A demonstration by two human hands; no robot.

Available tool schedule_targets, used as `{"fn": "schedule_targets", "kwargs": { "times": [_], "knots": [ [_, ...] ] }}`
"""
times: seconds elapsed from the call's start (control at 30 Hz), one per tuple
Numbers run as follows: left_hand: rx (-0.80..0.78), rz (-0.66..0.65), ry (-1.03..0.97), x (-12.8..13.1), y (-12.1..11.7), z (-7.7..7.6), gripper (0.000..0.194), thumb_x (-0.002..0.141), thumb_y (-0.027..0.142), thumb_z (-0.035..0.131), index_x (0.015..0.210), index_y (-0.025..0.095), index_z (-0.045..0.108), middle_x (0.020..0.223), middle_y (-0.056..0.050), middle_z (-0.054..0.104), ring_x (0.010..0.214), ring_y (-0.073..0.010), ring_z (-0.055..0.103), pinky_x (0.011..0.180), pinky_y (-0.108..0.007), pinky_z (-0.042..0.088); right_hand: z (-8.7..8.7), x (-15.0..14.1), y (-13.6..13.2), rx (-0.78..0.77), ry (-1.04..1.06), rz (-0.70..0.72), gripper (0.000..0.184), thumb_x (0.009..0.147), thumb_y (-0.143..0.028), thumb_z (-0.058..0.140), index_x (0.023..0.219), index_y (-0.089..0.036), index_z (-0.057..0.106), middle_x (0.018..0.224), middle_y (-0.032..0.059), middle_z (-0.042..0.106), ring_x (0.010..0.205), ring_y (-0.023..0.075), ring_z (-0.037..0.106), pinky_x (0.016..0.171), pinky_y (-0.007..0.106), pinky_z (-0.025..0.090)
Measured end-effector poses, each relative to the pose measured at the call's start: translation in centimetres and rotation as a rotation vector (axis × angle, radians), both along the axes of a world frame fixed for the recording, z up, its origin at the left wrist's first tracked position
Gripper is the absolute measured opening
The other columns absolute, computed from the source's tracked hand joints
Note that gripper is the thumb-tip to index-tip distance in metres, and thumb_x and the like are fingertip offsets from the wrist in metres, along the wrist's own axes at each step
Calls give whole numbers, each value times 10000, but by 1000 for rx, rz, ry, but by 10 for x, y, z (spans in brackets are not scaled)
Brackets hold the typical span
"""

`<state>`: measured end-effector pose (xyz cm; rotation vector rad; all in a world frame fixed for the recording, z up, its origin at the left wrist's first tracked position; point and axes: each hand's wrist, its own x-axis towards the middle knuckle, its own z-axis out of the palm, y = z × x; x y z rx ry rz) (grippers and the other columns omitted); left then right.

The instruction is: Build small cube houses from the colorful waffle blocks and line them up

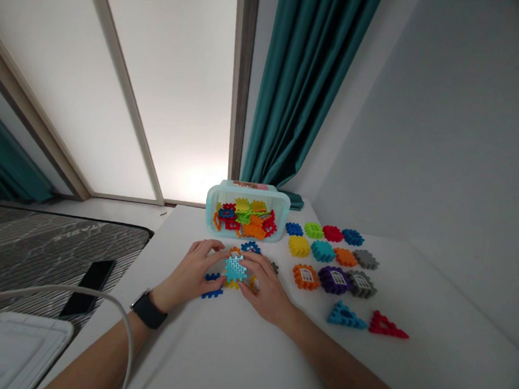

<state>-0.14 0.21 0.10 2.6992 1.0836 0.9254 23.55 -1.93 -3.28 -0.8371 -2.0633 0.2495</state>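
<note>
Between my two hands is a light blue interlocking building tile [236, 268] with a brick-like pattern. My left hand [195, 267] grips it from the left, fingers curled round that side. From the right, my right hand [262, 281] closes on its other edge. Under and around it lie more tiles: a blue tile [213, 285] by my left fingers, a dark blue tile [250, 247] just behind, and yellow and orange pieces partly hidden by my hands. Whether the light blue tile is joined to these pieces I cannot tell.
A pale tub [246, 232] on its side holds several mixed tiles. To the right, stacked tiles stand in rows, among them a purple window tile [334, 280]; a blue triangle [347, 316] and red triangle [387, 325] lie nearer. A white cable [99, 293] crosses my left forearm.
</note>
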Motion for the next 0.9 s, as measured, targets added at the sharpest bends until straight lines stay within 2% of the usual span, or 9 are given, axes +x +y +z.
{"fn": "schedule_targets", "kwargs": {
  "times": [0.13,0.33,0.6,0.77,0.9],
  "knots": [
    [-11,8,-30,1,-1,1,493,812,246,692,1293,247,582,1209,-94,611,1140,-281,586,1000,-448,468,-3,-1,0,10,38,-45,442,908,-174,601,1331,-272,519,1330,113,580,1263,263,563,1086,489,480],
    [-5,-1,-38,2,-1,0,528,800,348,768,1281,234,584,1207,-107,615,1131,-286,590,995,-454,473,-6,-2,0,15,49,-69,397,919,-202,606,1303,-263,528,1302,119,555,1244,267,566,1059,472,513],
    [-11,15,-17,-4,1,0,532,810,343,748,1314,270,595,1242,-103,593,1150,-292,583,999,-450,477,-3,-1,-3,-13,-3,-34,452,888,-182,627,1321,-262,524,1302,118,553,1237,270,568,1061,477,513],
    [-43,-4,-5,-10,6,-2,550,800,320,756,1325,289,593,1258,-102,576,1166,-299,574,1013,-463,479,-4,0,-1,4,-26,15,398,922,-164,567,1306,-265,535,1301,112,570,1236,257,572,1064,462,507],
    [-60,10,-48,-8,6,-3,478,827,264,722,1290,275,603,1241,-92,588,1162,-279,582,1014,-452,490,-6,-1,0,10,-12,-21,372,920,-180,585,1283,-257,554,1241,110,587,1174,256,597,1015,448,534]
  ]
}}
